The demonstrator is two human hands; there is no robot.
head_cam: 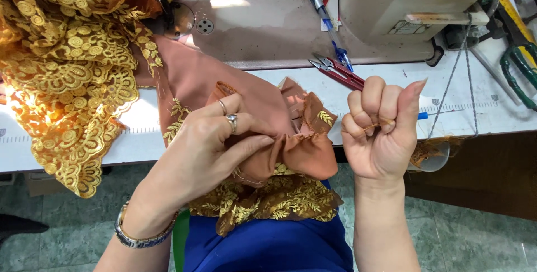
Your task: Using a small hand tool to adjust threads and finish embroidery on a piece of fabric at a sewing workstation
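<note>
Surface: a white desk (492, 112) with a printed ruler strip along its front edge, above a grey-green tiled floor (470, 244). On the desk stands a cream sewing machine (403, 3), its bed running left. Beside it lie red-handled thread snips (341, 73), a blue pen (327, 17) and, far right, green-handled pliers (517, 73). Gold embroidered lace (67, 76) is heaped at left, spilling over the desk edge. My left hand (215, 149), rings on two fingers, has its grip closed, pinching a gathered fold of the rust-orange fabric with gold leaf embroidery (291, 149), which drapes from the machine bed to my lap. My right hand (380, 132) is fisted just beside the fabric, its grip closed on a thin orange thread (369, 126) wound across the fingers.
</note>
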